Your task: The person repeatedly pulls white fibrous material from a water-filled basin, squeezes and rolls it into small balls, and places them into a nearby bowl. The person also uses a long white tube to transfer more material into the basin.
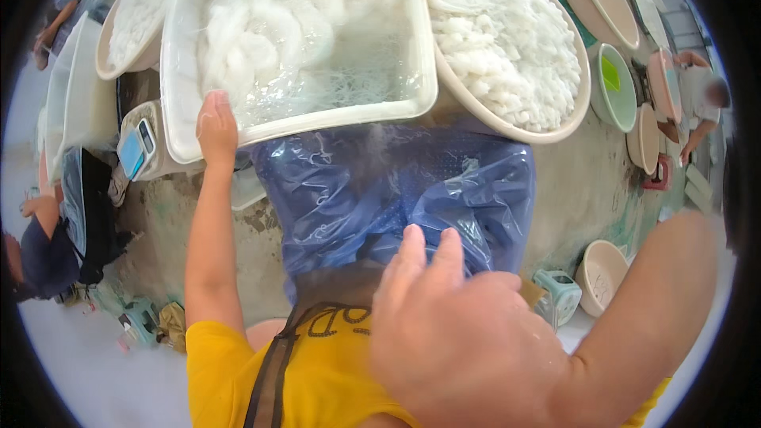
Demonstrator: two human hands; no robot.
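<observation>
A white plastic tub point(339, 116) holds water with wet white fibre point(261, 47) coiled in it. Thin loose strands spread through the water on its right side. My left hand point(216, 129) grips the tub's near rim by the left corner, fingertips over the edge. Close to the camera, my right hand point(458, 321) is raised in front of my chest with its fingers apart, and nothing shows in it. To the right of the tub is a round beige basin point(516, 132), heaped with white fibre clumps point(511, 47). A strand of fibre hangs across the tub's right rim towards this basin.
Blue plastic sheeting point(404, 190) covers my lap. Left of the tub are another beige basin point(106, 68) of fibre and a small digital scale point(137, 145). A green basin point(612, 95) lies to the right. People point(701, 98) work at both sides.
</observation>
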